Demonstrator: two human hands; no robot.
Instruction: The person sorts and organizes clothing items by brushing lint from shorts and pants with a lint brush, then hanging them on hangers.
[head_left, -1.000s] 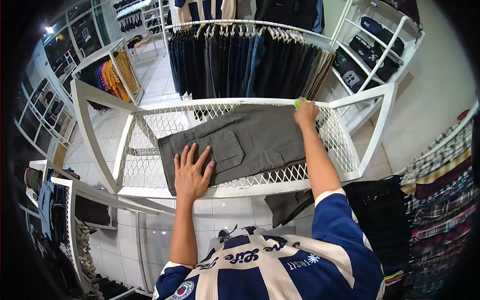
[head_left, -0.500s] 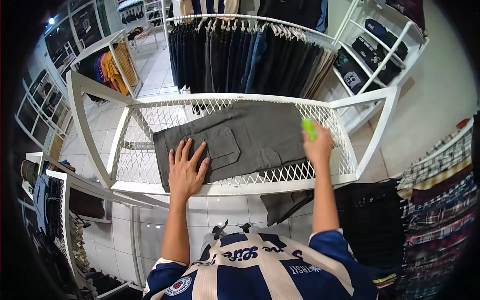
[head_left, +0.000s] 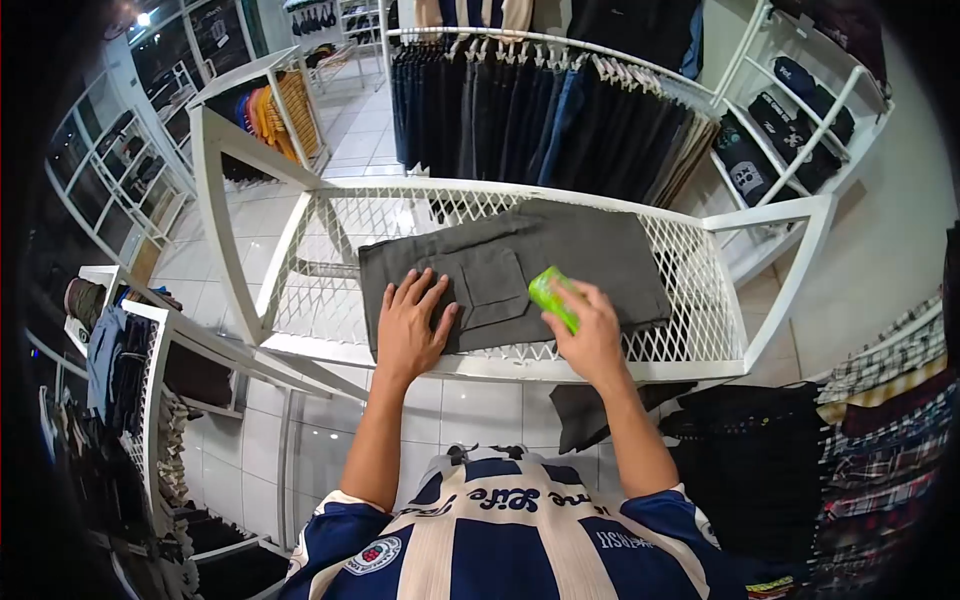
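Nearest the camera, a blue-and-cream striped jersey fills the lower edge, with both bare forearms reaching up from it. The left hand lies palm down, fingers spread and flat on the near left part of a folded grey cargo garment with a patch pocket; its fingertips end just beside the pocket's left edge. The right hand is closed around a small bright green flat object, thumb and fingers pinching its lower end, while the upper end stands clear of the fingertips and rests over the garment just right of the pocket. The garment lies across a white metal rack with a diamond-mesh top, its near edge close to the rack's front rail. Beyond the rack, a rail of hanging dark trousers. Far right, white shelves of folded dark clothing.
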